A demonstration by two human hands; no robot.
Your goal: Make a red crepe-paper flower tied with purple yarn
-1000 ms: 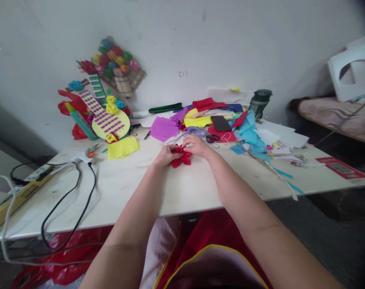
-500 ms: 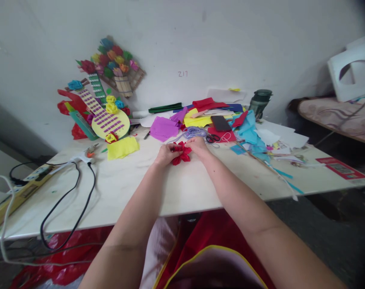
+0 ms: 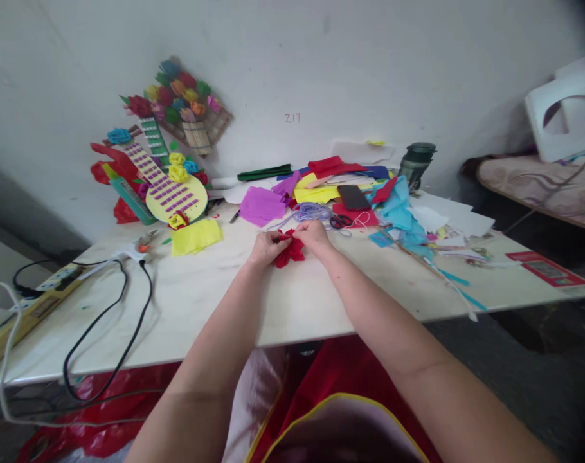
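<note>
Between my two hands, just above the white table (image 3: 302,302), is a red paper flower (image 3: 290,253) with several spread petals. My left hand (image 3: 267,247) grips its left side, thumb laid across the petals. At the upper right of the flower, my right hand (image 3: 312,234) pinches a petal between fingertips; the exact grip is partly hidden. Behind the hands lie a coil of pale purple cord (image 3: 312,211) and black scissors (image 3: 341,222). Purple crepe paper (image 3: 262,206) lies beyond my left hand.
A guitar-shaped craft (image 3: 177,196) with paper flowers leans at the back left, near folded yellow paper (image 3: 197,237). A glue gun (image 3: 131,252) with a black cable rests at left. A phone (image 3: 353,197), blue paper (image 3: 399,212) and a dark bottle (image 3: 416,164) are at back right.
My right hand has shifted slightly left over the flower, and its petals have turned and bunched a little. My left hand stays on the flower.
</note>
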